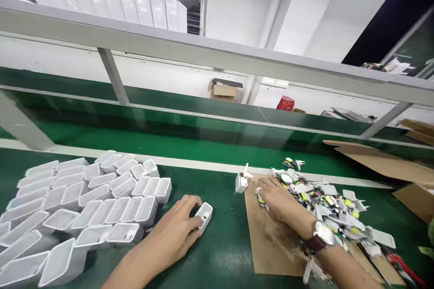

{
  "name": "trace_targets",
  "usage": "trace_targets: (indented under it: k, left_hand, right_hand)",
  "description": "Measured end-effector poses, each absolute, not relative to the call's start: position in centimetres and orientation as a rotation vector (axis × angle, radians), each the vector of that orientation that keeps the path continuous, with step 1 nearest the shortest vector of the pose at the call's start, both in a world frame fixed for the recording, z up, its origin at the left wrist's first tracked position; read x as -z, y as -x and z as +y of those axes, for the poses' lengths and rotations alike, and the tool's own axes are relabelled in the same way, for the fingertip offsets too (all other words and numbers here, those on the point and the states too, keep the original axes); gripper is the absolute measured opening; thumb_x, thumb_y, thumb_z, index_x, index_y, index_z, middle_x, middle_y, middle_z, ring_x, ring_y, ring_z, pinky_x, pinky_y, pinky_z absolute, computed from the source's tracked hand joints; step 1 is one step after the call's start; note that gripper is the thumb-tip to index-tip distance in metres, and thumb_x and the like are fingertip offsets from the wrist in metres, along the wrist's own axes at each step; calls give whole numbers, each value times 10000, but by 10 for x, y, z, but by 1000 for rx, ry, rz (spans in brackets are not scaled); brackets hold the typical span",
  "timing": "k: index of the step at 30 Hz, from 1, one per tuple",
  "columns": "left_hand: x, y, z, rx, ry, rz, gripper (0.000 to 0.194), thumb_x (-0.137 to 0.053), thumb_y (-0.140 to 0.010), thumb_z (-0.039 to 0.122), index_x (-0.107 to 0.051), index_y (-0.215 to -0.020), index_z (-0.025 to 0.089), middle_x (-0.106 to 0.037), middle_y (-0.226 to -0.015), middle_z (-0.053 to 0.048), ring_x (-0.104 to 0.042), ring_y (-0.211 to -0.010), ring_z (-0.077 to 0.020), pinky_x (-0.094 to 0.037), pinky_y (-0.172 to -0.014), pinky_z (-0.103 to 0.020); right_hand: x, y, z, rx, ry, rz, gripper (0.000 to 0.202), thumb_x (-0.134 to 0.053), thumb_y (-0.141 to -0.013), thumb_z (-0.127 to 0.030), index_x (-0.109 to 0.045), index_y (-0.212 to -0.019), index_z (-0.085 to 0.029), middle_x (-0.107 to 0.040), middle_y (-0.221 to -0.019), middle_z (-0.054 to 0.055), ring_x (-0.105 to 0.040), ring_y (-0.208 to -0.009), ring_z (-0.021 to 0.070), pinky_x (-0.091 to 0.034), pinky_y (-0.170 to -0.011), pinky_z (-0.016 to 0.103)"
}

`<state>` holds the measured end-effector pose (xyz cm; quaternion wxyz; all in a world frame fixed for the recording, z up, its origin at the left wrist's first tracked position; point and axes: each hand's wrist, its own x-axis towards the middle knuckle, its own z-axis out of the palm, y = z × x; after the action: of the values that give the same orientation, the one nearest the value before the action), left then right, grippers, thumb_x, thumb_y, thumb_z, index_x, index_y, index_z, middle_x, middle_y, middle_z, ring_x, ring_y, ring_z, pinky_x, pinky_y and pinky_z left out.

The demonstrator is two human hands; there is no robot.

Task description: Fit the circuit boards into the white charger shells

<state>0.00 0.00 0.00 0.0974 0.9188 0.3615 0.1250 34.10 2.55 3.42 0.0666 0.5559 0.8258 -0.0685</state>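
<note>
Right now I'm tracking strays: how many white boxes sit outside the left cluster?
2: one box at the left hand, another box beside the cardboard, far left corner. The parts pile may hide more.

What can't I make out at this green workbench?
All in the head view:
- small yellow-and-white part under the right hand: mostly hidden by fingers
- white plastic cases, far left: cut by the left edge
- time on the silver wristwatch: too small
- red object, lower right: cut by the bottom edge
</note>
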Motion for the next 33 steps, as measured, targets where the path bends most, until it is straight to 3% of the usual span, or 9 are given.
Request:
trace_targets:
  k: [3, 6, 9, 13, 16, 21, 26, 29, 33]
  left_hand:
    - [-1, -18, 18, -330, -2709, 1063, 178, -536, -968, 100, -695, -992, 175, -587, -1389, -155, -689, -1165, -337, -611, -953, -481]
    - [-2, -34, 37, -311, -2661, 1095, 184, -564, -911, 72, -678, -1018, 170, -575, -1435, -159, -723, -1113, -319, -639, -882, -436]
    - [2, -44, 50, -339, -2619, 1139, 171, -590, -883, 73, -662, -985, 190, -578, -1445, -137, -732, -1119, -312, -640, -866, -409]
    - [14, -38, 48, -369, -2567, 1187, 156, -566, -897, 85, -628, -984, 199, -565, -1462, -122, -750, -1032, -275, -634, -870, -407]
    - [27, -29, 44, -492, -2464, 1224, 179, -539, -916, 96, -602, -1044, 204, -546, -1480, -128, -758, -897, -231, -634, -847, -411]
    - [46, -25, 45, -772, -2306, 1171, 197, -508, -970, 113, -602, -1105, 222, -551, -1460, -123, -737, -1088, -245, -600, -989, -412]
    - [52, -22, 46, -855, -2233, 1130, 227, -474, -990, 73, -613, -1080, 227, -538, -1449, -116, -683, -1223, -231, -551, -1085, -398]
    - [53, -21, 47, -910, -2205, 1119, 269, -436, -1016, 58, -640, -1060, 227, -528, -1459, -117, -639, -1296, -228, -538, -1097, -377]
    - [54, -22, 49, -985, -2142, 1121, 368, -373, -1054, 56, -633, -1235, 243, -548, -1452, -126, -599, -1355, -232, -532, -1116, -380]
  right_hand:
    - [-44, -334, -2, 250, -1653, 2579, 272, -646, -793, -44, -730, -1043, -116, -719, -1200, 192, -651, -1189, 356, -496, -1110, 498]
    - [-39, -321, -14, 574, -1694, 2693, 298, -670, -917, -225, -680, -1214, -214, -744, -1132, 70, -712, -1062, 252, -590, -966, 364]
    - [-21, -309, -11, 786, -1770, 2690, 411, -674, -963, -299, -619, -1361, -209, -763, -1136, 77, -737, -1060, 268, -605, -970, 416]
    - [-4, -306, -12, 757, -1711, 2732, 650, -723, -964, -416, -502, -1524, -170, -567, -1550, 188, -549, -1436, 356, -474, -1188, 535]
    - [5, -296, -23, 747, -1664, 2787, 675, -699, -980, -489, -486, -1538, -174, -588, -1526, 192, -593, -1394, 353, -524, -1146, 528]
    - [24, -254, -36, 678, -1595, 2858, 655, -803, -880, -385, -576, -1443, -140, -690, -1318, 195, -665, -1236, 400, -557, -1073, 606]
    - [22, -251, -30, 655, -1480, 2834, 603, -644, -872, -125, -565, -1469, -121, -643, -1436, 196, -584, -1363, 381, -515, -1149, 579]
    - [17, -264, -22, 689, -1421, 2787, 702, -630, -804, -72, -544, -1501, -109, -581, -1523, 196, -521, -1430, 392, -503, -1168, 575]
    - [22, -272, -14, 727, -1386, 2871, 696, -577, -805, -36, -548, -1491, -153, -644, -1433, 171, -597, -1345, 350, -535, -1133, 554]
